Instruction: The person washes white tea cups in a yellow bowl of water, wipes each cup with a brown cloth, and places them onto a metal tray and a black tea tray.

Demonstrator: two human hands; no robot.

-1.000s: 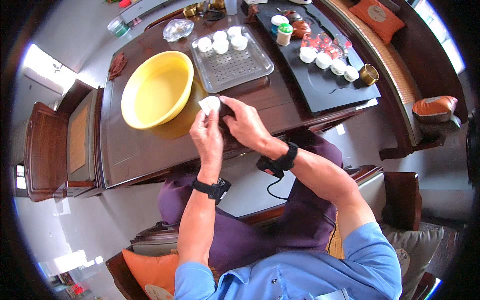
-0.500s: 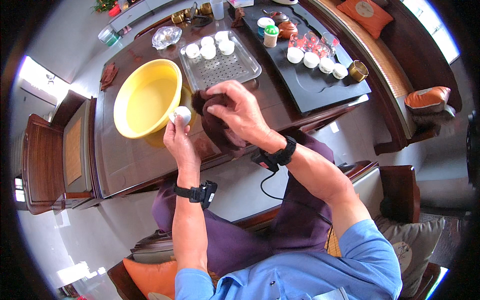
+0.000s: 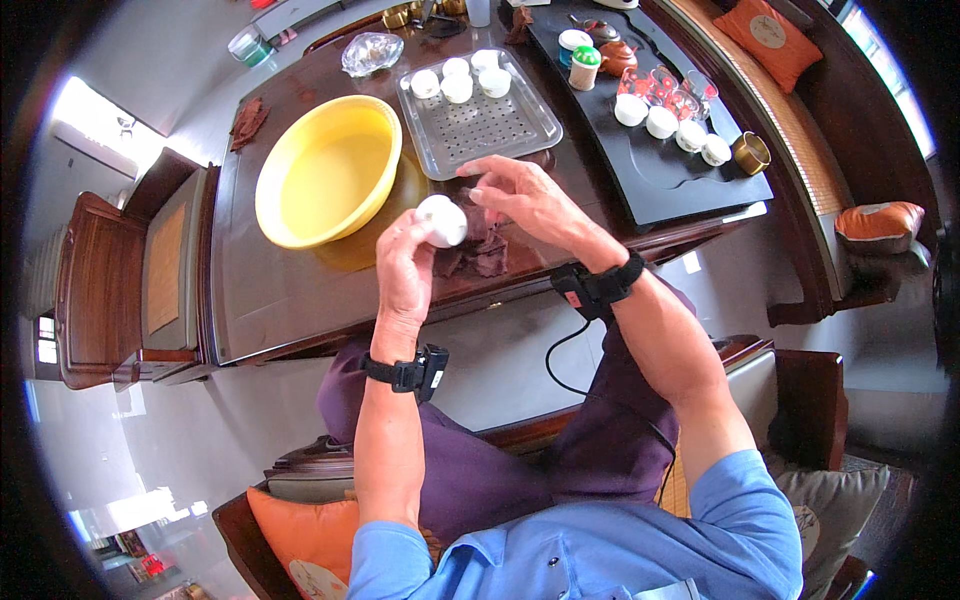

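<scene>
Between the fingers of my left hand (image 3: 405, 268) is a small white teacup (image 3: 443, 221), held above the table's near edge. My right hand (image 3: 525, 203) hovers just right of the cup, its fingers apart and holding nothing. Below it a brown cloth (image 3: 486, 256) lies crumpled at the table edge. Beyond my hands, several white cups (image 3: 458, 88) stand at the far end of a perforated metal tray (image 3: 480, 132). A large yellow basin (image 3: 267, 195) stands to the left of my left hand.
On the dark wooden table (image 3: 285, 295) are a clear plastic bundle (image 3: 372, 54) and another brown cloth (image 3: 249, 122). A black tea tray (image 3: 600, 150) at right carries teapots (image 3: 619, 56), glasses, white cups and a brass cup (image 3: 751, 154). A cable (image 3: 552, 365) hangs from my right wrist.
My right hand has let go of the brown cloth, which now lies on the table edge. The view has shifted, and the teacup in my left hand is turned and shows more fully.
</scene>
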